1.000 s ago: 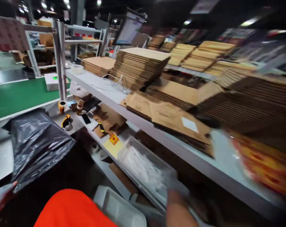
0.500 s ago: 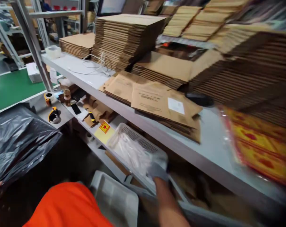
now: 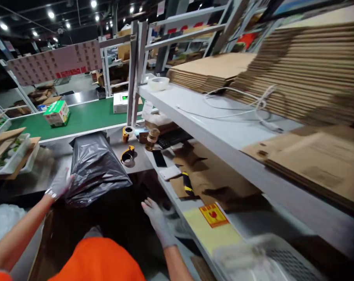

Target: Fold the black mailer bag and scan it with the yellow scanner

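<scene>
My left hand [image 3: 58, 185], in a grey glove, rests against the left edge of a black plastic bag [image 3: 95, 168] lying on the grey worktop. My right hand [image 3: 157, 219], also gloved, hovers with fingers spread beside the lower shelf, close to something pale and blurred at its fingertips; whether it holds that I cannot tell. Just right of it lies a yellow sheet with a red label [image 3: 214, 222]. A white basket of clear plastic bags [image 3: 253, 259] sits on the lower shelf at bottom right. My orange sleeve fills the bottom of the view.
A green conveyor belt [image 3: 83, 117] carries a green-and-white box [image 3: 56, 114]. A tape dispenser [image 3: 127, 155] and tape rolls lie on the worktop. Flat cardboard stacks [image 3: 299, 74] and a white cable [image 3: 241, 105] fill the upper grey shelf. A tray with cardboard [image 3: 9, 152] stands at left.
My view has swung left, from the shelf toward the worktop. My right hand has left the basket of plastic bags and moved left. My left hand now touches the black bag.
</scene>
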A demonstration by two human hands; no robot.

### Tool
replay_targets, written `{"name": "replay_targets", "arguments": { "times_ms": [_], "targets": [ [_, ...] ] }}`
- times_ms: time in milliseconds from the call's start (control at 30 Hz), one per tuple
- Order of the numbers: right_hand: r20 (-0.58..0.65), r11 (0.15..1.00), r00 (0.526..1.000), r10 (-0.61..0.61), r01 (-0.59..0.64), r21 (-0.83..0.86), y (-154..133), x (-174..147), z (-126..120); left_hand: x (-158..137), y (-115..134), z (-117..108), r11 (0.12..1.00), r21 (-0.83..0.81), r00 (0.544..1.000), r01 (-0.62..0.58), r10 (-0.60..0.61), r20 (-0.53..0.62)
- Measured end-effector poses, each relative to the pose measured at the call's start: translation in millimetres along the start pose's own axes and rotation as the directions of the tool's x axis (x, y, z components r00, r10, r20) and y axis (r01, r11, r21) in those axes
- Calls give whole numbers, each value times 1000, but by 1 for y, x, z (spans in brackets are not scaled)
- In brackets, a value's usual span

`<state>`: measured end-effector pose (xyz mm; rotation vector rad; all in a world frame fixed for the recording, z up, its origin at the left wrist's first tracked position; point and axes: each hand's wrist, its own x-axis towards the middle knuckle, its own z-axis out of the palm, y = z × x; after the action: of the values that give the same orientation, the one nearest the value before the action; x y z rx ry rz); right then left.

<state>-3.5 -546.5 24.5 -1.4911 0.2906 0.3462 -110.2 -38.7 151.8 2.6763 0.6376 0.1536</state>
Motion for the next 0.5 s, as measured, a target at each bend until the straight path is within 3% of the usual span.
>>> {"name": "replay_targets", "arguments": {
  "times_ms": [67,167,333,433,500],
  "targets": [
    [74,986,988,139,-144,78,-3,21,58,33,26,16,977,17,977,-211,211,-2],
    [111,941,941,320,-330,81,-13,45,106,84,68,51,858,51,859,-511,508,65],
    [58,909,907,417,-418,-2,-29,69,111,142,108,116,696,-62,672,-716,710,208],
    [38,914,913,407,-406,-20,-42,68,107,158,103,147,618,-142,574,-774,778,257],
    [16,940,940,340,-340,-22,-55,65,111,165,94,162,593,-178,533,-785,794,294]
  ]
}}
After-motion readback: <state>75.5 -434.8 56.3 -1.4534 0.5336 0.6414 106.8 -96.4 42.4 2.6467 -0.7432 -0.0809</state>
